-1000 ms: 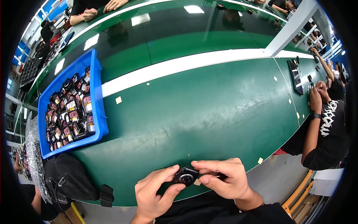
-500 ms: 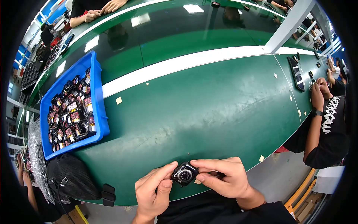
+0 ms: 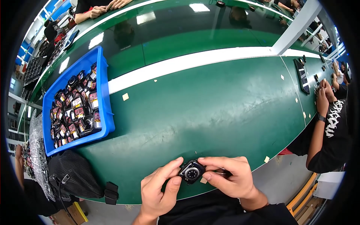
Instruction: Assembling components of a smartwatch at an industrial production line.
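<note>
Near the front edge of the green table, a black smartwatch case (image 3: 192, 172) is held with its round sensor back facing up. My left hand (image 3: 161, 187) grips its left side between thumb and fingers. On the opposite side, my right hand (image 3: 232, 178) pinches the edge with thumb and forefinger. A thin metallic piece (image 3: 222, 172) shows within the right hand's curled fingers, too covered to name. Further left stands a blue bin (image 3: 107, 101) heaped with similar open watch cases (image 3: 78, 112), many showing their inner parts.
A black mesh bag (image 3: 73, 174) and a black strap (image 3: 111, 193) lie at the table's left edge. Small pale paper bits (image 3: 125, 96) dot the green surface (image 3: 195, 101). A white divider (image 3: 187, 62) runs behind. At right, a co-worker's hands (image 3: 324, 93) work near a dark tray (image 3: 302, 77).
The whole view has shifted slightly, with the bin and table appearing a little further right. Both hands keep their hold on the watch case, which looks slightly turned.
</note>
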Demonstrator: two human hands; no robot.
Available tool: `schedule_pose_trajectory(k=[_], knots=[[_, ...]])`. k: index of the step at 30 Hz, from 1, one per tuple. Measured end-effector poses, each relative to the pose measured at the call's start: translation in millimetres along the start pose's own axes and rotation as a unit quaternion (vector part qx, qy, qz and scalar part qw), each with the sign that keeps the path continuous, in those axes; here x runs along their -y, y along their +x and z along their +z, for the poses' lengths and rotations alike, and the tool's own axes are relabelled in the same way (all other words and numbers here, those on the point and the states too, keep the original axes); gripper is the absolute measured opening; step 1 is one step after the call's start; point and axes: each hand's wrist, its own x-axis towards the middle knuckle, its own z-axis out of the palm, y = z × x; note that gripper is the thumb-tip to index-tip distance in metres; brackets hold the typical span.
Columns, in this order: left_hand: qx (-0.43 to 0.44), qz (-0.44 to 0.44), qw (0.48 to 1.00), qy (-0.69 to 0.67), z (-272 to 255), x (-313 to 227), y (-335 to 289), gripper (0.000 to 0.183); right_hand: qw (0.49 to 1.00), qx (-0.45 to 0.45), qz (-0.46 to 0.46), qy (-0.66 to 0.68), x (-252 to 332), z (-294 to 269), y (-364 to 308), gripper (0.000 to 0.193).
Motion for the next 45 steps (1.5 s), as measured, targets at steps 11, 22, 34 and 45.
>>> schedule_pose_trajectory(k=[11,22,34,45], knots=[[-0.046,0.115,0.991,0.06,11.5,9.9,6.0,0.012,0.985,-0.027,-0.103,-0.132,5.9,6.0,5.0,0.036],[-0.023,0.214,0.96,0.181,8.0,10.7,6.9,0.011,0.992,0.031,-0.004,-0.12,24.3,-4.8,7.6,0.037],[-0.046,0.165,0.973,0.156,7.7,5.1,8.8,0.013,0.954,-0.093,-0.106,-0.263,13.9,-17.1,11.0,0.053],[-0.049,0.158,0.975,0.148,8.4,6.8,7.1,0.014,0.92,-0.188,-0.223,-0.261,-0.6,-9.5,7.3,0.061]])
